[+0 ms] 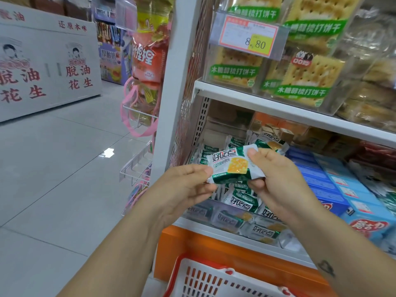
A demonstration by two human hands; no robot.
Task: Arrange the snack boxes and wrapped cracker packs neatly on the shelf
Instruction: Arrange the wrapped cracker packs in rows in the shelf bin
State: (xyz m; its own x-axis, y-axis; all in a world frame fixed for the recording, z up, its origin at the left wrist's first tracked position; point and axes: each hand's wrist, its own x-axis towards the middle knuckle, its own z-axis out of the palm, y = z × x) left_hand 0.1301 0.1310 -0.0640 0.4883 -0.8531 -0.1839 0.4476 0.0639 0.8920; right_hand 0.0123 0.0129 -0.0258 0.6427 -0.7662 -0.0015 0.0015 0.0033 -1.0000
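A green and white wrapped cracker pack (232, 165) is held up in front of the lower shelf, face toward me. My left hand (184, 187) pinches its left end. My right hand (276, 181) grips its right end with thumb on top and fingers underneath. Behind and below it, a loose pile of the same cracker packs (242, 202) fills the left bin of the lower shelf (214, 229). Blue snack boxes (334, 189) lie in rows to the right of that pile.
The upper shelf (278, 105) carries clear tubs of soda crackers (304, 78) with a price tag (248, 37) reading 8.80. A red and white basket (216, 279) stands below my arms. Hanging snack bags (146, 61) sit on the shelf end; tiled floor (53, 179) spreads left.
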